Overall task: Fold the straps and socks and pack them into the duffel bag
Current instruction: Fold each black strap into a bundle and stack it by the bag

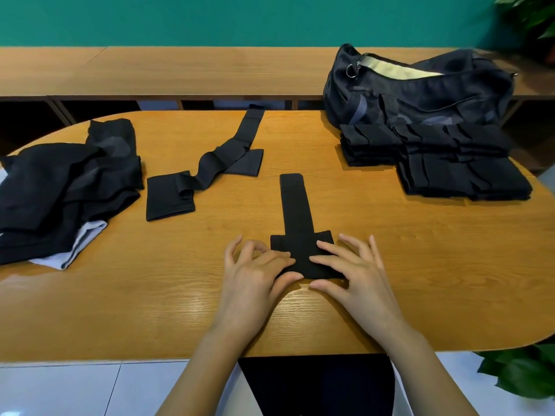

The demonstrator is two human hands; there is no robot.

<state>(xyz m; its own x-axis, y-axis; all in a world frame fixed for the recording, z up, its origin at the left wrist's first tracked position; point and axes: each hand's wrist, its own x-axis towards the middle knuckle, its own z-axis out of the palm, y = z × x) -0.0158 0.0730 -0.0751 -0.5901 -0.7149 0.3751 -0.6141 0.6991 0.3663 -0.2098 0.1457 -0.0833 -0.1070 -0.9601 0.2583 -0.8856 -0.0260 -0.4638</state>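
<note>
At the near edge of the table, my feed shows the left hand and right hand each pinching the wide folded end of a black strap, its tail lying flat, pointing away. Should either pinch slacken, I judge the fold springs open. Beyond lie a loose strap and heaped socks. The folded stack, touching the unzipped duffel bag, could topple when lifted.
</note>
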